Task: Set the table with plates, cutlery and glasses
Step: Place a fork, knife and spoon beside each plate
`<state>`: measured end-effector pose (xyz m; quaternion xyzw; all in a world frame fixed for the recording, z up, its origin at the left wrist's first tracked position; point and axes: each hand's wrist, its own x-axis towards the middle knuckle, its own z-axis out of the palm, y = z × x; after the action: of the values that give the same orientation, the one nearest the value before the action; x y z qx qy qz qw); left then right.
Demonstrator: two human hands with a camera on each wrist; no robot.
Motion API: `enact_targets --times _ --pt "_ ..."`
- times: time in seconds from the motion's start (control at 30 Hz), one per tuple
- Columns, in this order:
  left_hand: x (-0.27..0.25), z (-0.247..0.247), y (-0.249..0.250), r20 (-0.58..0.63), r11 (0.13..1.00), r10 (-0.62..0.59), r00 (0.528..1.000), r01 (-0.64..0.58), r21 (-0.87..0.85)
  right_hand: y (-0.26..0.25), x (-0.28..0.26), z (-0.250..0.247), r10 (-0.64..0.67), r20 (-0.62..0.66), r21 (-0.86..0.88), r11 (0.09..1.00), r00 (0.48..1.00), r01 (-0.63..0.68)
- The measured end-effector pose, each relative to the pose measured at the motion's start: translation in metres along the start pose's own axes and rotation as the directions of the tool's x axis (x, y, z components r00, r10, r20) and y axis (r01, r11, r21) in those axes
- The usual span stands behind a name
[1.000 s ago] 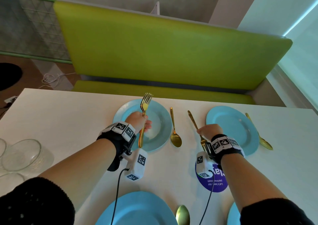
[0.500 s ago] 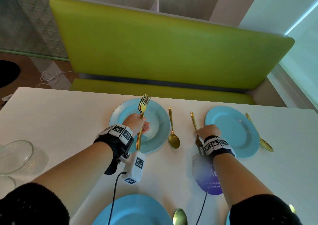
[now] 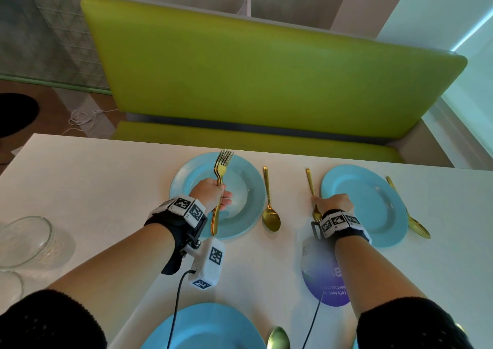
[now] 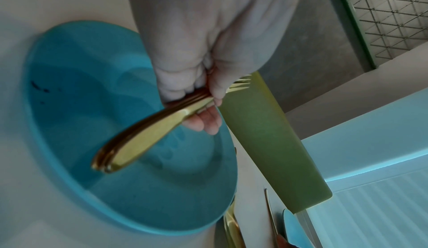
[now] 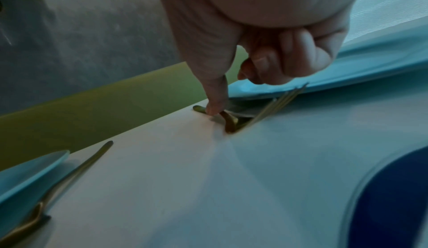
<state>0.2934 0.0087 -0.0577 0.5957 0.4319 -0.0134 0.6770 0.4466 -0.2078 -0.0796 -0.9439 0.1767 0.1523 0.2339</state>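
Observation:
My left hand (image 3: 210,193) grips a bundle of gold forks (image 3: 221,167) by the handles, tines pointing away, above the far left blue plate (image 3: 186,177). The left wrist view shows the fingers (image 4: 197,79) wrapped round the fork handles (image 4: 139,142) over that plate (image 4: 92,87). My right hand (image 3: 333,203) is low on the table, just left of the far right blue plate (image 3: 373,201). A single gold fork (image 3: 309,180) lies there, handle pointing away. In the right wrist view my thumb (image 5: 215,105) presses this fork (image 5: 229,123) and the other fingers curl above its tines.
A gold spoon (image 3: 270,217) lies right of the left plate and another (image 3: 418,227) right of the right plate. A third blue plate (image 3: 208,327) and spoon (image 3: 278,338) are near me. Glass bowls (image 3: 26,239) stand far left. A purple sticker (image 3: 330,290) and green bench (image 3: 266,81) show.
My right hand has brought its fork down onto the table beside the right plate. The left hand has kept its forks over the left plate, barely moving.

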Motion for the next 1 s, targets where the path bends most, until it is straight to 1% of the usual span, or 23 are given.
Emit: enact_targets --times 0.17,0.43,0.5,0.53,0.6,0.63,0.7,0.8,0.87,0.97,1.0 --pt "-0.003 0.002 -0.001 0.001 1.000 -0.005 1.000 0.005 0.000 0.003 0.003 -0.003 0.018 -0.002 0.023 1.000 1.000 -0.018" --pt "-0.010 0.003 -0.002 -0.015 1.000 0.002 1.000 -0.002 -0.003 0.008 0.005 -0.005 0.002 -0.012 0.047 0.999 1.000 -0.001" --pt "-0.013 0.001 -0.004 0.000 1.000 -0.006 1.000 0.006 0.002 0.003 -0.003 -0.010 -0.043 -0.021 0.039 0.998 0.999 0.044" --pt "-0.015 0.000 -0.004 0.015 1.000 -0.012 1.000 0.012 0.008 -0.001 -0.009 -0.012 -0.086 -0.017 0.028 0.996 0.996 0.087" --pt "-0.019 -0.001 -0.005 0.034 0.999 -0.019 0.999 0.018 0.027 -0.012 -0.026 -0.016 -0.227 0.015 0.004 0.974 0.974 0.227" --pt "-0.021 -0.002 -0.006 0.038 0.999 -0.021 0.999 0.020 0.042 -0.018 -0.037 -0.017 -0.320 0.037 -0.004 0.947 0.947 0.320" --pt "-0.028 -0.006 -0.005 0.048 0.997 -0.016 0.999 0.012 0.082 -0.031 -0.065 -0.019 -0.499 0.077 -0.009 0.865 0.863 0.502" --pt "-0.037 -0.011 -0.003 0.079 0.989 -0.002 0.997 -0.010 0.150 -0.045 -0.109 -0.015 -0.704 0.164 -0.063 0.692 0.691 0.719" --pt "-0.044 -0.016 -0.002 0.101 0.985 -0.001 0.995 -0.017 0.172 -0.051 -0.135 -0.010 -0.773 0.242 -0.065 0.590 0.586 0.805" --pt "-0.055 -0.029 -0.001 0.180 0.974 -0.020 0.984 -0.021 0.224 -0.055 -0.170 -0.001 -0.817 0.341 -0.101 0.461 0.465 0.882" --pt "-0.058 -0.035 -0.002 0.211 0.967 -0.025 0.977 -0.030 0.252 -0.055 -0.180 0.001 -0.820 0.375 -0.119 0.420 0.432 0.900"
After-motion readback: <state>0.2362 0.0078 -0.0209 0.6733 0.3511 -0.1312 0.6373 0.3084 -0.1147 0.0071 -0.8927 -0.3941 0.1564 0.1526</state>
